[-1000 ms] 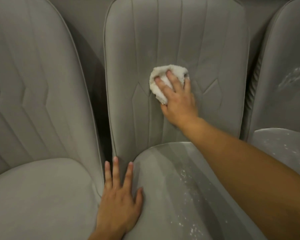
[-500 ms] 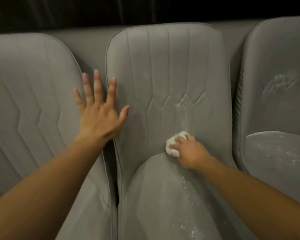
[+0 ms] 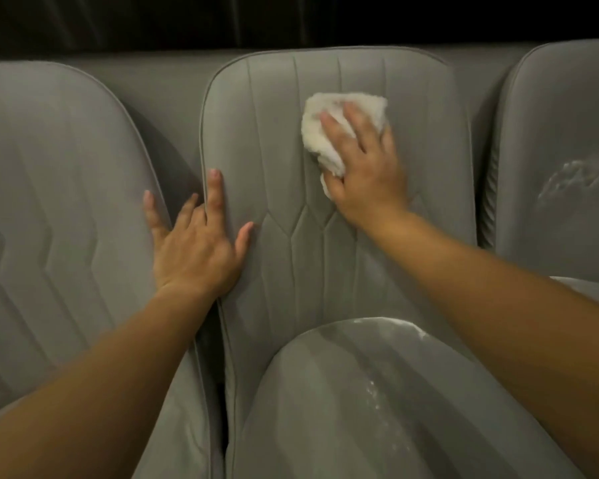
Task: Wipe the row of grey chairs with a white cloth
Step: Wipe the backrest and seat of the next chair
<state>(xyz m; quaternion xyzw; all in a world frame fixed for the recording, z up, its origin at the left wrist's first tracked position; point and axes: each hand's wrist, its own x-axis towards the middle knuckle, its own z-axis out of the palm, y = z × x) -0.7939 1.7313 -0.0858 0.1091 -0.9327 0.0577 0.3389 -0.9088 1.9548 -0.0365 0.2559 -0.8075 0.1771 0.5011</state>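
With my left hand splayed flat on the stitched grey middle chair backrest and my right hand pressing the bunched white towelling cloth high on it with flat fingers, I'd stroke firmly downward in overlapping passes.

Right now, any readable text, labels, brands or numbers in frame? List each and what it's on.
None: no words, labels, brands or numbers can be read in the head view.
The middle chair and the left chair carry only stitched seam lines.
The white cloth under the right hand is plain.
The whitish mark on the right chair is a smear, not lettering.
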